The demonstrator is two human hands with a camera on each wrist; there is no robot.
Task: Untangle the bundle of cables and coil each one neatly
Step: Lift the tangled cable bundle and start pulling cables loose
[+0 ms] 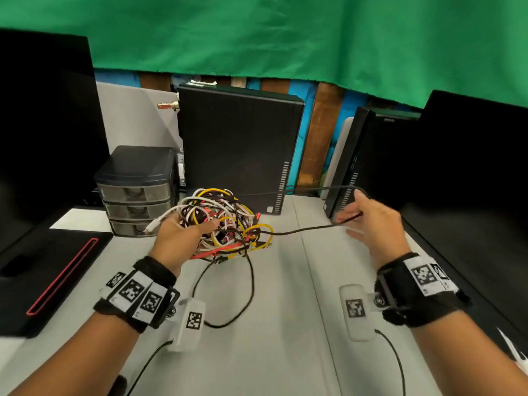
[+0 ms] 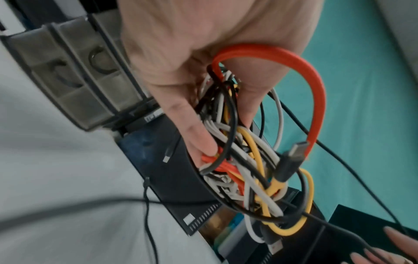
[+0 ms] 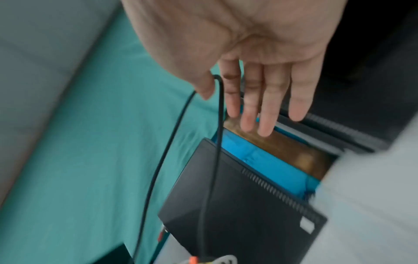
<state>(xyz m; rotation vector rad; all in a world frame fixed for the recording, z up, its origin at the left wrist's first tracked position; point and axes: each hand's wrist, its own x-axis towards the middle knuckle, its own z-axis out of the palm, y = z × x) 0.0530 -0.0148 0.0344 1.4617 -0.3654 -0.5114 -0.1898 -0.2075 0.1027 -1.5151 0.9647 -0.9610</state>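
Note:
A tangled bundle of cables (image 1: 228, 221), white, yellow, red and black, is lifted just above the grey table (image 1: 285, 338). My left hand (image 1: 194, 227) grips it from the left, thumb and fingers curled round the strands (image 2: 244, 160). A flat red cable (image 2: 316, 100) loops out past my fingers, and a grey USB plug (image 2: 294, 157) hangs in the knot. One black cable (image 1: 300, 230) runs taut from the bundle to my right hand (image 1: 354, 217). It lies folded between the thumb and index finger (image 3: 219, 101), pinched there, with two strands (image 3: 158, 160) leading back. The other fingers are straight.
A small drawer unit (image 1: 137, 190) stands close behind my left hand. A black computer case (image 1: 237, 150) stands behind the bundle, a second one (image 1: 348, 164) near my right hand. Dark monitors (image 1: 43, 124) flank both sides. A black pad with a red strip (image 1: 43, 275) lies at left.

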